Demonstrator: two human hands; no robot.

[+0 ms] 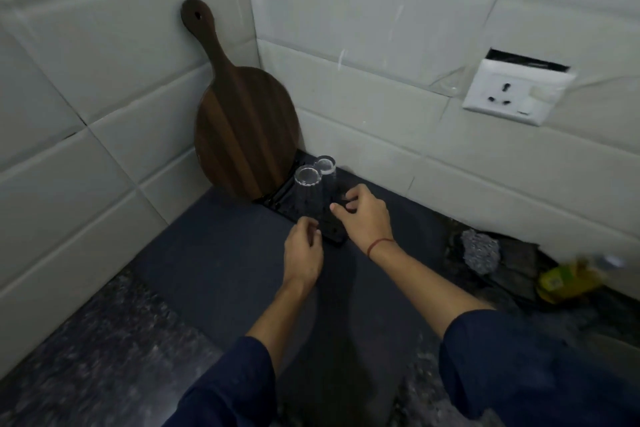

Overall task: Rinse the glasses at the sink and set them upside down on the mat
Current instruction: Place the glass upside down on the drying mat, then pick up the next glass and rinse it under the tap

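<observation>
1. The near glass point(307, 185) and the far glass point(327, 167) stand upside down, just beside each other, on the black mat point(333, 230) in the corner of the worktop point(104, 340).
2. The far glass is at 1 o'clock from the near glass, closer to the wall point(381, 28).
3. The left hand point(303, 251) is at the mat's near edge, at 6 o'clock from the near glass. Its fingers point(313, 230) are curled in with the thumb close to them. I cannot tell whether they pinch the mat's edge or hold nothing.
4. The right hand point(365, 215) is over the mat's right side, at 4 o'clock from the near glass and apart from both glasses. Its fingers are loosely bent and apart, with nothing between them.
5. A red thread point(381, 244) circles the right wrist, and both arms wear dark blue sleeves point(225, 385).
6. A dark wooden board point(244, 128) leans in the tiled corner, at 10 o'clock from the near glass, with its lower edge beside the mat's far end.
7. A white socket point(516, 94) sits on the wall at 2 o'clock from the right hand.
8. A steel scrubber point(479, 251) lies by the wall at 3 o'clock from the right hand, with a blurred yellow thing point(564, 282) at 4 o'clock beyond it.
9. The worktop is dark speckled stone, and a smooth grey sheet point(225, 253) lies under the mat.
</observation>
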